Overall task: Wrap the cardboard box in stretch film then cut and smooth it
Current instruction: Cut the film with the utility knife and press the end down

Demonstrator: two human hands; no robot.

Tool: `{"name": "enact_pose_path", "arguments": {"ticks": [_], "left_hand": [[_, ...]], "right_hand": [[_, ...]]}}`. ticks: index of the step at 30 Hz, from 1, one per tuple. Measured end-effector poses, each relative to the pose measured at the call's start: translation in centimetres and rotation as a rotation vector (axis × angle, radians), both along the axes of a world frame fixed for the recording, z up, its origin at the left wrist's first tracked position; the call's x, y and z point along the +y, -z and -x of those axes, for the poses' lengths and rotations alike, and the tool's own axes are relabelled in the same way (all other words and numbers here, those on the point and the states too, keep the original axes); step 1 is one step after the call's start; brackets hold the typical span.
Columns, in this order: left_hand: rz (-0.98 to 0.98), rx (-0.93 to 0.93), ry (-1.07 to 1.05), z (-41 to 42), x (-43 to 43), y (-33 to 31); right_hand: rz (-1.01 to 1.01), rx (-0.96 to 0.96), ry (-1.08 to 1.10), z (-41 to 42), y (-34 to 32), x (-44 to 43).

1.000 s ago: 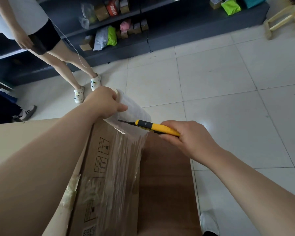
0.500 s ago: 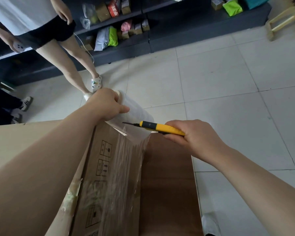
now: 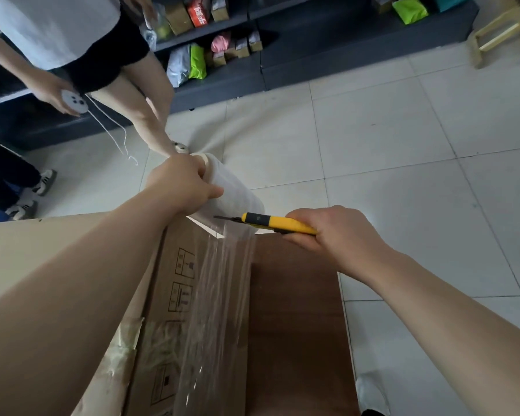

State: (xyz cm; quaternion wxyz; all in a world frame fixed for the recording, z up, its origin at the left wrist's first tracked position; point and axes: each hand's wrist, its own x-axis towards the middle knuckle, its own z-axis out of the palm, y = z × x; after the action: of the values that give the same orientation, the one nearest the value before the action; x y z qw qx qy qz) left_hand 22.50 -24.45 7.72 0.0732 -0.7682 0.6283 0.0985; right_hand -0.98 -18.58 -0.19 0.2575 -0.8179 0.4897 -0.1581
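L hand (image 3: pixel 180 184): fingers curled round one end of the stretch film roll (image 3: pixel 237 199), thumb lying along its side. Roll is held tilted, just above the far top edge of the cardboard box (image 3: pixel 174 283).

Film sheet (image 3: pixel 222 295) runs from the roll down over the box's printed face toward me, streaked and wrinkled.

R hand (image 3: pixel 336 235): closed tight round the yellow utility knife (image 3: pixel 273 222). Blade is out and points to my L, w/ the tip at the film right under the roll. Whether it has pierced the film, cannot tell.

Box face shows handling symbols, w/ torn tape at its lower L edge. Brown panel (image 3: pixel 294 319) lies just R of the film.

Surroundings: tiled floor (image 3: pixel 388 130), dark shelving (image 3: pixel 327 49) w/ parcels at back, and a 2nd person (image 3: pixel 57 31) standing far L.
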Motion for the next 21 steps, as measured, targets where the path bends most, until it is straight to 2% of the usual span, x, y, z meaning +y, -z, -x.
{"name": "enact_pose_path", "arguments": {"ticks": [15,21], "left_hand": [[0.041,-0.025,-0.02,0.3,0.2,-0.2],[0.045,-0.041,-0.02,0.5,0.1,-0.2]], "right_hand": [[0.022,0.049,-0.063,-1.7,-0.7,-1.3],[0.012,-0.013,-0.036,0.6,-1.3,-1.1]]}}
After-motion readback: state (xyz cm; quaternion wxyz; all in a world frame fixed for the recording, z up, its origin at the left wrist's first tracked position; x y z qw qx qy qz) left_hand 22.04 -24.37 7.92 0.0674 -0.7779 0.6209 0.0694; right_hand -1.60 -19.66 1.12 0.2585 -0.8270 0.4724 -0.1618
